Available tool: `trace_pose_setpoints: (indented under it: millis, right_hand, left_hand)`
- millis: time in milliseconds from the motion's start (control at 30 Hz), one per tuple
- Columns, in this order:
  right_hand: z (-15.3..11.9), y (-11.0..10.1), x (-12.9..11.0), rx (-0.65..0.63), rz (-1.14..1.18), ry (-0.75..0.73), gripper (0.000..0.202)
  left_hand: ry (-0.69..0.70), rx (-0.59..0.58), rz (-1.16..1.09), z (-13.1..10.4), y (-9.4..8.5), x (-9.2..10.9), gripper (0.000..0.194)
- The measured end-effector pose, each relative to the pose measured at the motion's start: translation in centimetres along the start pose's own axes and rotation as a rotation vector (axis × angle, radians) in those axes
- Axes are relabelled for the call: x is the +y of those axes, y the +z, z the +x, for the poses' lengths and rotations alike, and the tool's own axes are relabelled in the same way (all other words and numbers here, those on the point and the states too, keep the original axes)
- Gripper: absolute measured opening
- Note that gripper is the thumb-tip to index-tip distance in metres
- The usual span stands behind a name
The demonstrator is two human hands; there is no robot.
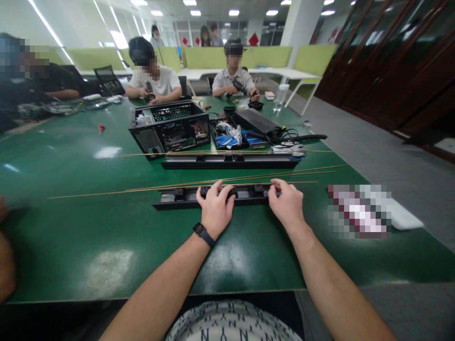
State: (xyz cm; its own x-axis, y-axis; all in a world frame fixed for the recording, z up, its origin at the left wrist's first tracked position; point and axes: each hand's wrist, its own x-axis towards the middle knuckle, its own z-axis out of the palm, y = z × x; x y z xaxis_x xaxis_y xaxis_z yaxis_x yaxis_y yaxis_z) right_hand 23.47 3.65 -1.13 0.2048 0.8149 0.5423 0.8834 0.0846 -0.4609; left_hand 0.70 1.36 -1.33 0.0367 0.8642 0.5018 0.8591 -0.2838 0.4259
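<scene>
A long black channel-shaped rail (245,201) with small black blocks inside lies crosswise on the green table before me. My left hand (217,208), a dark watch on its wrist, is over the rail's middle, its fingers curled around a black block (232,191). At the rail's right end, the thumb and forefinger of my right hand (287,201) close on the rail's edge. The hand partly hides that contact. Another black block (258,189) sits in the channel between my hands, and one more (180,193) near the left end. Thin brass-coloured rods (142,190) lie just behind the rail.
Behind lies a second black rail (231,164) with more thin rods. Farther back stand a black computer case (170,128) and a tray with gloves (229,137). A white object (407,215) lies at right. Several people sit around the green table (149,265).
</scene>
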Motion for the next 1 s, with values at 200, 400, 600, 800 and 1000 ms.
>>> trace_pose_setpoints:
  millis: [200,400,600,800,1000]
  right_hand:
    - [0.05,-0.06,0.09,0.011,-0.026,0.028,0.031]
    - [0.16,-0.09,0.49,0.028,-0.050,0.070,0.030]
    - [-0.02,0.00,0.23,0.003,-0.018,0.030,0.031]
    - [-0.04,0.03,0.22,0.006,-0.020,0.015,0.029]
    - [0.01,-0.04,0.43,0.002,-0.039,0.038,0.029]
  left_hand:
    - [0.001,-0.001,-0.001,-0.06,0.02,0.02,0.028]
    - [-0.004,0.000,-0.013,-0.05,-0.04,0.05,0.028]
    - [-0.005,-0.003,-0.006,-0.07,0.04,0.03,0.028]
    - [-0.012,-0.015,-0.006,-0.02,-0.01,0.03,0.028]
    - [-0.031,-0.005,-0.013,-0.05,-0.09,0.03,0.029]
